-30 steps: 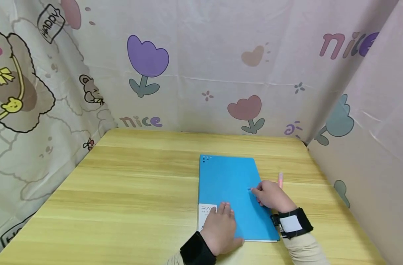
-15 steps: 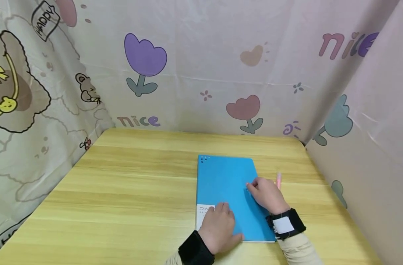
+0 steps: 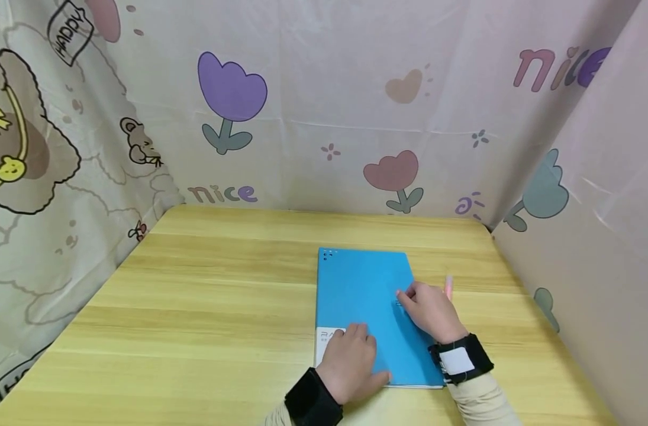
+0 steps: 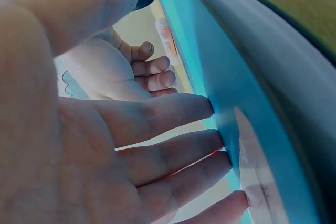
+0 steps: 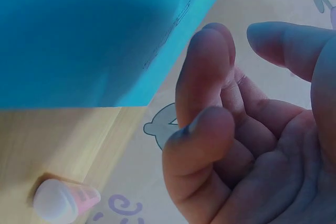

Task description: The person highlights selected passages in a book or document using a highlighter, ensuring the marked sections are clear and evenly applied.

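Observation:
A blue notebook (image 3: 363, 284) with a white label (image 3: 328, 338) at its lower left lies on the wooden table. My left hand (image 3: 350, 361) rests on its lower part, fingers extended; in the left wrist view the fingertips (image 4: 223, 142) touch the cover. Toward the notebook's right edge, my right hand (image 3: 432, 312) is held low over small dark print on the cover. Its fingers (image 5: 202, 140) bend loosely and its thumb (image 5: 286, 45) stands apart, with nothing between them in the right wrist view.
A pink tube (image 3: 448, 287) with a pale cap is on the table just beyond the right hand. Patterned cloth (image 3: 302, 89) hangs behind the table and along both sides. Bare wood (image 3: 196, 307) stretches left of the notebook.
Over the last second my right hand has shifted slightly left and away from me over the cover. My left hand has stayed on the notebook; the view has tilted a little.

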Tool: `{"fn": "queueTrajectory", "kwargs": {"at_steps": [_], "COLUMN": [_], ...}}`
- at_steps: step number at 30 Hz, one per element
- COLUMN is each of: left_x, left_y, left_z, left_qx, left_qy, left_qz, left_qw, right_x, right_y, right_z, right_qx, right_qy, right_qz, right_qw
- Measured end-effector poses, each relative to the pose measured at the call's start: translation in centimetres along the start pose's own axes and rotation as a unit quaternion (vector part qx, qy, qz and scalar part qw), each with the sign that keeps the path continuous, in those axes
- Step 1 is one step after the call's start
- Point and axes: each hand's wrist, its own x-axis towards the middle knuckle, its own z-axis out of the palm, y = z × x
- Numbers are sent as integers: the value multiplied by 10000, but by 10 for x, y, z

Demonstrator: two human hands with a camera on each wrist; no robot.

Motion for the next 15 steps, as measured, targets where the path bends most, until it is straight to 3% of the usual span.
{"fn": "queueTrajectory", "kwargs": {"at_steps": [5, 8, 13, 15], "left_x": [0, 6, 37, 50], "left_y": [-9, -22, -59, -74], "left_z": [-3, -8, -18, -16], "left_qx": [-595, -1029, -804, -702], "left_qy": [229, 506, 1135, 1314], "left_qz": [-7, -322, -1021, -1184], "left_qw": [9980, 9929, 9850, 9817], "right_x": [1, 4, 16, 21], "right_y": [-4, -11, -25, -31], "right_z": [1, 2, 3, 4], "right_qx": [-75, -159, -292, -395], "right_qy": [226, 568, 827, 803], "right_qz": [-105, -308, -641, -741], "right_qw": [9997, 9978, 9941, 9932]}}
